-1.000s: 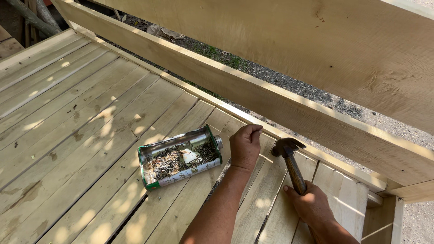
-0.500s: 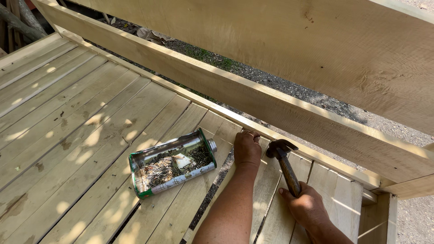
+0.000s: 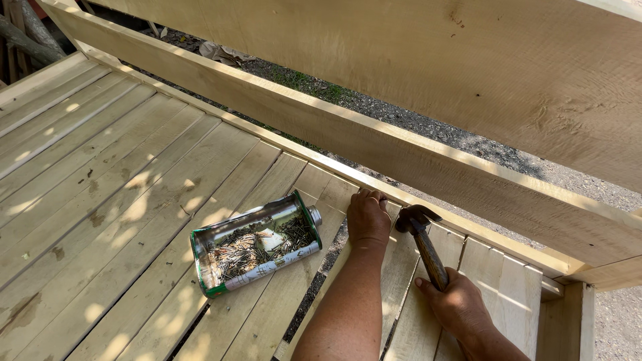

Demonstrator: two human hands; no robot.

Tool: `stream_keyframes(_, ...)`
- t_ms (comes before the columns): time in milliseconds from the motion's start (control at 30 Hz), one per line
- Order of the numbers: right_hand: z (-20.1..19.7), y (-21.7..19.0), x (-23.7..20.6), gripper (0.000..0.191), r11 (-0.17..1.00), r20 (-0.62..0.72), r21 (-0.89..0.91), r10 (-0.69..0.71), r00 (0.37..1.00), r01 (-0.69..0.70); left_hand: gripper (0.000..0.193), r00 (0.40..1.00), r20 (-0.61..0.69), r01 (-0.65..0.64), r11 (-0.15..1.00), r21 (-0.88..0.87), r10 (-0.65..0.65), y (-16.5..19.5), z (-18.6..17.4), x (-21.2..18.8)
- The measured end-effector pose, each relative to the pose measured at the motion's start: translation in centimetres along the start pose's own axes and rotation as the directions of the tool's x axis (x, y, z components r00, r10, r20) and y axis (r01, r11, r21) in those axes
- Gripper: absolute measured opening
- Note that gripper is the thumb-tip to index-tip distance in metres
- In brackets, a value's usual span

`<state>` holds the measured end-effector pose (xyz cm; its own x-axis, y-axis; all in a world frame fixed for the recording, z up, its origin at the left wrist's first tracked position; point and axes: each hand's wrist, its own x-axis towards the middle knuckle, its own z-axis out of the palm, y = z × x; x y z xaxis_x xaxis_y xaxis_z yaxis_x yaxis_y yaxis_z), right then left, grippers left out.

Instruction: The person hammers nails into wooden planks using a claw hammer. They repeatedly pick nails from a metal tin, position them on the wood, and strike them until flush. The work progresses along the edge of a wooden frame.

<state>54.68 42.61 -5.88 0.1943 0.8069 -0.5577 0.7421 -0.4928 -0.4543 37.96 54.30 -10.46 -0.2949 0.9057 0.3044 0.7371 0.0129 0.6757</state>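
1. Down on the plank deck [image 3: 114, 174], your left hand [image 3: 368, 217] presses on a board beside the long rail [image 3: 414, 157], fingers curled in together at the board's far end; whether they pinch anything, you cannot tell.
2. Your right hand [image 3: 458, 307] is clamped around the wooden handle of the hammer [image 3: 422, 237], low on the grip.
3. That hammer's dark head sits just right of your left hand's knuckles, close to the rail, handle slanting back toward you.
4. Left of your left wrist, a cut-open tin can [image 3: 254, 244] lies on its side on the planks, green-rimmed, full of nails [image 3: 244, 249].
5. Can and left hand are near but apart; a dark gap between boards runs between them.
6. Beyond the rail, gravel ground [image 3: 428, 127] shows under a wide upper board [image 3: 468, 60].
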Motion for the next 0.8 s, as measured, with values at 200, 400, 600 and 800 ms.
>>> stream_keyframes(200,0.2,-0.3,-0.1,0.043,0.997,0.000,0.073,0.020,1.000,-0.020,0.008,1.000,0.007,-0.001,0.999,0.052,0.000,0.0,-0.1,0.0)
stream_keyframes(400,0.2,0.2,0.2,0.047,0.999,0.001,0.054,-0.005,1.000,0.005,0.007,1.000,-0.017,0.001,0.999,-0.043,-0.002,0.0,-0.4,-0.2)
stream_keyframes(600,0.5,0.4,0.7,0.039,0.988,0.006,0.153,0.009,1.000,-0.009,0.007,0.999,-0.040,-0.007,0.999,-0.045,0.006,-0.3,-0.3,-0.3)
stream_keyframes(800,0.0,0.3,0.3,0.046,0.998,-0.022,0.031,-0.051,0.998,0.052,0.006,0.996,-0.080,-0.045,0.999,0.012,0.046,-0.7,0.6,-0.2)
